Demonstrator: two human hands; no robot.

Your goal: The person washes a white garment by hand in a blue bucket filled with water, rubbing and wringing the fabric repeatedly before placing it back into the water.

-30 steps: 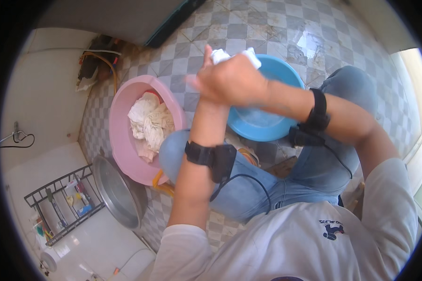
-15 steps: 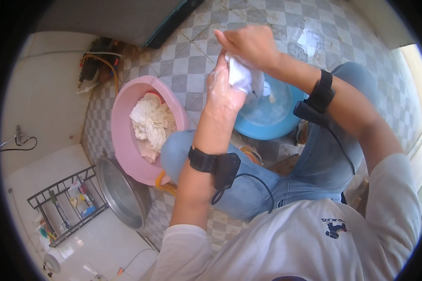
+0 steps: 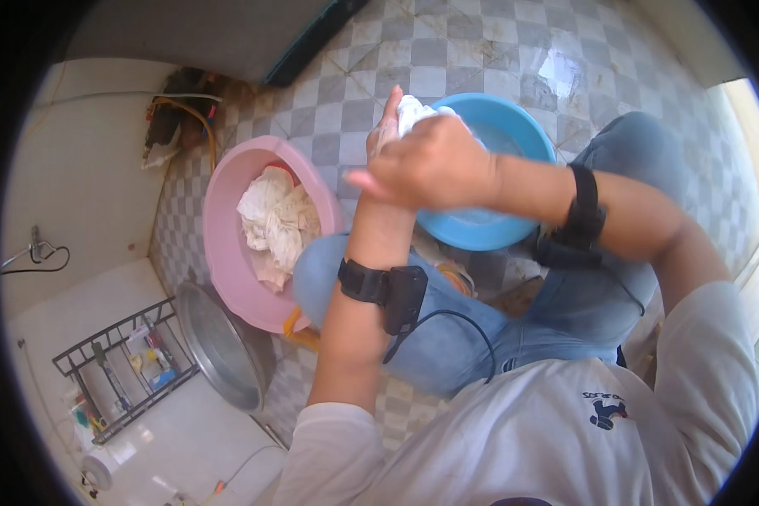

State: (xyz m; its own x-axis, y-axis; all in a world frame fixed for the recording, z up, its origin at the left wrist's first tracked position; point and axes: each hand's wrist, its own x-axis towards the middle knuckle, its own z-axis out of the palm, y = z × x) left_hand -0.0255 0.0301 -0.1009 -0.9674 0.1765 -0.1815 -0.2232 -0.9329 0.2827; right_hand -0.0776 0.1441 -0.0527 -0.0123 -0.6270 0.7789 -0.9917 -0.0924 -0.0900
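A wet white cloth (image 3: 412, 110) is bunched between my hands, over the near-left part of a blue basin (image 3: 527, 135) with cloudy water in it. My left hand (image 3: 385, 133) is wet and closed around the cloth, mostly hidden behind the other hand. Over it lies my right hand (image 3: 441, 160), blurred by motion, its fingers curled down against the cloth near the left wrist. Whether the right fingers pinch some of the cloth is partly hidden. Black bands with small boxes are strapped to both forearms.
Left of the basin stands a pink tub (image 3: 228, 181) with off-white laundry (image 3: 280, 221) in it. A metal basin (image 3: 215, 346) leans near a black wire rack (image 3: 131, 371) with small toiletries. My knees flank the blue basin. The checkered tile floor (image 3: 557, 76) is wet in places.
My right hand has moved down and toward me, from the far end of the cloth to near the left wrist. More of the blue basin's far rim shows.
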